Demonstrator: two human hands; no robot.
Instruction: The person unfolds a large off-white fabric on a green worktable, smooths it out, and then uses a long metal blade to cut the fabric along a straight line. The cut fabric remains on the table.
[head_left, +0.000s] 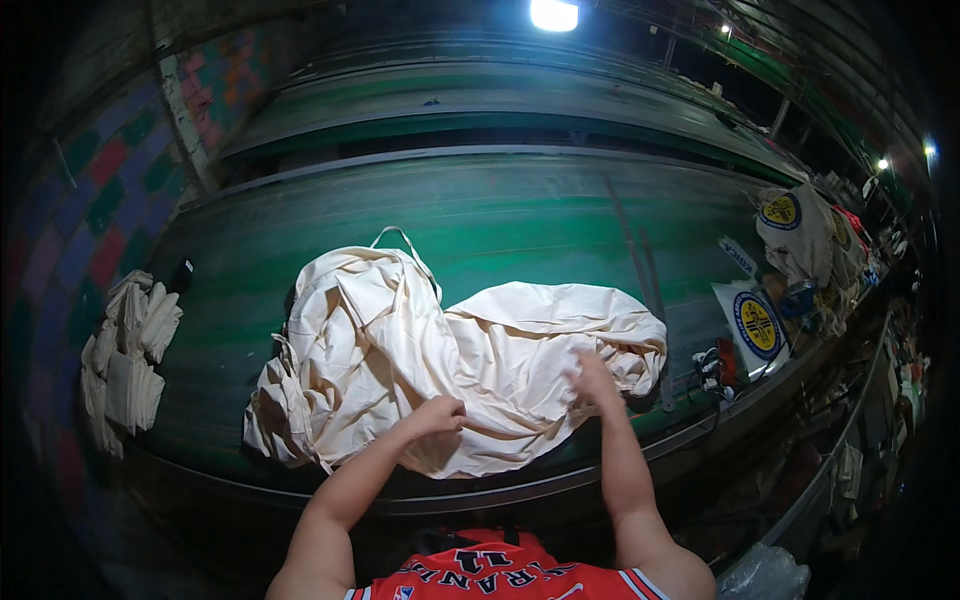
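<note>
A large crumpled heap of cream cloth (350, 330) with narrow straps lies across the green table (520, 220). My left hand (438, 413) has its fingers curled on a fold at the front middle of the cloth, gripping it. My right hand (590, 375) is over the right part of the cloth, slightly blurred, with its fingers apart and nothing visibly held in them.
Folded cream cloths (130, 360) lie at the left end. At the right are printed cloth bags (800, 240), a printed white sheet (750, 330) and a small red-and-black object (720, 365). A tiled wall (110, 200) borders the left; more long tables (430, 85) extend behind.
</note>
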